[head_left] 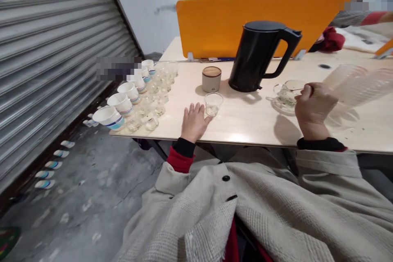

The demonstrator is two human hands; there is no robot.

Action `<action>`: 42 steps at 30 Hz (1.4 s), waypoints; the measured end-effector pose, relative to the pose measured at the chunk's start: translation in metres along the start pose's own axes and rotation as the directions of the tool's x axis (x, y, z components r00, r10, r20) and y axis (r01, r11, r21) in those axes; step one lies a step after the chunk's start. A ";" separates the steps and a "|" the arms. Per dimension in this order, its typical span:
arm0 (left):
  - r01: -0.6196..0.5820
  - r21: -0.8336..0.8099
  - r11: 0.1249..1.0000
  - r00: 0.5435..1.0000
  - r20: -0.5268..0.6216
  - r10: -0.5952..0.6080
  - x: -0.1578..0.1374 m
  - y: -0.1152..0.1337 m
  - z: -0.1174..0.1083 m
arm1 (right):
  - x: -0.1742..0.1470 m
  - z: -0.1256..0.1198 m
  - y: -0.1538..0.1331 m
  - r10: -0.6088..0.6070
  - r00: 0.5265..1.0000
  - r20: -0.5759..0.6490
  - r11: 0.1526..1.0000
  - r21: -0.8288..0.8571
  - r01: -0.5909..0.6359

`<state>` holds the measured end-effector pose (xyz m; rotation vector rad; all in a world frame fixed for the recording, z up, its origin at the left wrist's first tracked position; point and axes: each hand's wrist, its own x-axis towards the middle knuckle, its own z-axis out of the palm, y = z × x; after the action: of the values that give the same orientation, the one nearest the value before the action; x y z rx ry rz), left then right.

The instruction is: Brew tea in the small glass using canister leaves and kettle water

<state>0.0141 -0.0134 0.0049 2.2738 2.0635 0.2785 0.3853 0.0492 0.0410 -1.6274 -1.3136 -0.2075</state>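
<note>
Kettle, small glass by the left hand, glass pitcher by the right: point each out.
Kettle [256, 59], head view, middle of black body.
Small glass [213, 104], head view, side wall.
Glass pitcher [285, 95], head view, front of clear body.

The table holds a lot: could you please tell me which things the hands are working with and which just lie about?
In hand: small glass cup by the left hand; glass pitcher held by the right hand.
Lying about: black kettle, lidded jar, row of paper cups, small glasses.
</note>
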 end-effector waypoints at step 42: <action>-0.040 -0.029 0.999 0.997 0.060 0.042 0.007 -0.007 0.002 | -0.109 0.072 -0.114 -0.340 0.430 0.836 0.882 0.125 0.454</action>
<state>0.0080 -0.0053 0.0025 2.2810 1.9738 0.2351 0.2184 0.0243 -0.0005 -1.5073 -2.5098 0.2967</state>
